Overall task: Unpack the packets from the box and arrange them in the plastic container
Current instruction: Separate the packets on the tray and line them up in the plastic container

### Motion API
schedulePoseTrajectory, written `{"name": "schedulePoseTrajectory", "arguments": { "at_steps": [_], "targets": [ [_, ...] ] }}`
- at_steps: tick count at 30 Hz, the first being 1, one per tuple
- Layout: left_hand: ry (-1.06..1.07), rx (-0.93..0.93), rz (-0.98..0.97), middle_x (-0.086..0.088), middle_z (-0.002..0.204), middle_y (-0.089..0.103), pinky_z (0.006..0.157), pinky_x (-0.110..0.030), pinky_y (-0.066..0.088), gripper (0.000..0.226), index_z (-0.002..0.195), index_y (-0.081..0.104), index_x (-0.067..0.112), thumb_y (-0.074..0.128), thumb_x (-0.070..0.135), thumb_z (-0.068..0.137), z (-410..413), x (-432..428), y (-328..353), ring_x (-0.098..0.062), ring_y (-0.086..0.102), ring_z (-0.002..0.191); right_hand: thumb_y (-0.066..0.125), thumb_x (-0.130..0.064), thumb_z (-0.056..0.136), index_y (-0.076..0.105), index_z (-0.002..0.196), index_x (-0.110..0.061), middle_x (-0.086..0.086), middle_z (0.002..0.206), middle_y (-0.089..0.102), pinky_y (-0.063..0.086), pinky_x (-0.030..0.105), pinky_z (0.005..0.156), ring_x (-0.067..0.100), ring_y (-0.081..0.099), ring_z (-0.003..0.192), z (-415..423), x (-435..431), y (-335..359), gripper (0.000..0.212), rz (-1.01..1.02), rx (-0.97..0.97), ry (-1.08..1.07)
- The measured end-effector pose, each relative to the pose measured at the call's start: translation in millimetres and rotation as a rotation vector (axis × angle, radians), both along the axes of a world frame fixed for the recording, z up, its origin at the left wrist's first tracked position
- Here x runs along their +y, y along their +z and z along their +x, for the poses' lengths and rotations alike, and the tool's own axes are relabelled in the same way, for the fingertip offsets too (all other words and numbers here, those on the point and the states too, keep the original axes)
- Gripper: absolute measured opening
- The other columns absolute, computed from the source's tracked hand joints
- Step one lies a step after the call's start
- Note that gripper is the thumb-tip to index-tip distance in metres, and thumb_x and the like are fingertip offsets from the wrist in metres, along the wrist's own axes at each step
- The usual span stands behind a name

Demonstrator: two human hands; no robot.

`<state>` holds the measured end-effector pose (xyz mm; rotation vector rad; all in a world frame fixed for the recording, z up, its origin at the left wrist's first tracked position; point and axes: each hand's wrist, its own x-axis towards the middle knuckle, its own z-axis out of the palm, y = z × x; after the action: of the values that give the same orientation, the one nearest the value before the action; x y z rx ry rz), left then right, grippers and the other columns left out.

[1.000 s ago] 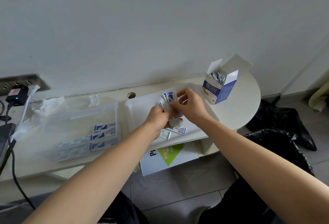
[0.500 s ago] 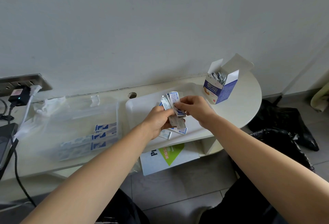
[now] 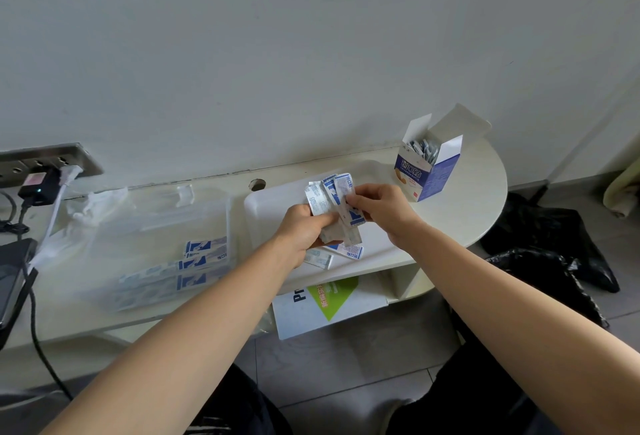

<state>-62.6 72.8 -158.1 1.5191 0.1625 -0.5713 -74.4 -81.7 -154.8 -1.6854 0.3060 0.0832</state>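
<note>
Far left of the box, a clear container [image 3: 152,227] lies flat on the table [image 3: 481,199]. Flat packets [image 3: 199,260], white with a blue end, lie in rows in the container's corner nearest the box. Closer to the box, still on its left, the left hand [image 3: 301,232] curls its fingers round the lower ends of a fan [image 3: 329,197] of the same packets, which stick up out of the fist. The right hand [image 3: 381,208], just left of the box, pinches one strip [image 3: 354,219] of that fan between thumb and fingertips. Two loose ones [image 3: 349,252] lie flat under the hands. The box [image 3: 427,171] itself is blue and white, upright with its flaps open, and more strips stand on end inside it.

The table is cream, with a rounded end just right of the box. A white tray [image 3: 266,213] sits on it to the box's left, under both hands. Far left of the box, sockets [image 3: 45,161] on the plain grey wall [image 3: 311,54] hold a black plug [image 3: 38,187] and a white one. Below and left of the box, a white card [image 3: 329,299] with a green patch leans under the table. Right of the box, black bags [image 3: 554,247] lie on the tiled floor [image 3: 346,358].
</note>
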Motion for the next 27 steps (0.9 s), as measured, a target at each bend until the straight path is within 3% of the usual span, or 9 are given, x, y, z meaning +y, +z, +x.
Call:
{"name": "schedulePoseTrajectory", "arguments": {
  "at_steps": [4,12,17,22,27],
  "targets": [
    [0.011,-0.009,0.014,-0.012,0.096,0.072,0.069,-0.038,0.060,0.010,0.092,0.069,0.015,0.071,0.010,0.084,-3.0,3.0,1.9,-0.027,0.071,0.083,0.064,-0.013,0.089,0.067,0.094,-0.005,0.007,0.084,0.070,0.058,0.025,0.069,0.015,0.066,0.074,-2.8,1.5,0.8,0.010,0.073,0.032,-0.023],
    [0.059,-0.054,0.071,-0.006,0.084,0.072,0.056,-0.027,0.058,0.012,0.088,0.070,0.016,0.076,0.013,0.079,-6.0,2.6,4.8,-0.019,0.068,0.069,0.067,-0.015,0.088,0.067,0.096,-0.008,0.006,0.086,0.070,0.058,0.027,0.072,0.013,0.066,0.075,-6.2,7.7,3.7,0.011,0.025,0.037,0.029],
    [0.101,-0.003,0.026,-0.012,0.090,0.073,0.069,-0.036,0.060,0.016,0.091,0.070,0.014,0.077,0.012,0.077,-4.7,3.0,5.0,-0.023,0.069,0.073,0.065,-0.015,0.089,0.064,0.088,-0.008,0.007,0.085,0.070,0.058,0.028,0.069,0.015,0.068,0.075,-5.3,3.7,2.3,0.008,0.025,0.006,-0.046],
    [0.129,-0.007,0.082,-0.012,0.089,0.073,0.072,-0.038,0.060,0.020,0.096,0.070,0.012,0.076,0.019,0.078,-3.0,1.0,3.3,-0.025,0.071,0.077,0.066,-0.011,0.088,0.063,0.095,-0.005,0.011,0.089,0.069,0.057,0.035,0.076,0.019,0.067,0.079,-5.6,3.8,0.2,0.010,0.001,0.023,0.019],
    [0.172,-0.070,0.212,-0.011,0.087,0.073,0.079,-0.045,0.058,0.012,0.089,0.069,0.013,0.067,0.020,0.081,-1.4,-3.9,-0.4,-0.027,0.070,0.081,0.072,-0.010,0.083,0.064,0.109,-0.005,0.013,0.088,0.068,0.055,0.022,0.063,0.019,0.066,0.075,-7.3,8.1,-3.9,0.028,-0.009,-0.018,0.065]
  ]
}}
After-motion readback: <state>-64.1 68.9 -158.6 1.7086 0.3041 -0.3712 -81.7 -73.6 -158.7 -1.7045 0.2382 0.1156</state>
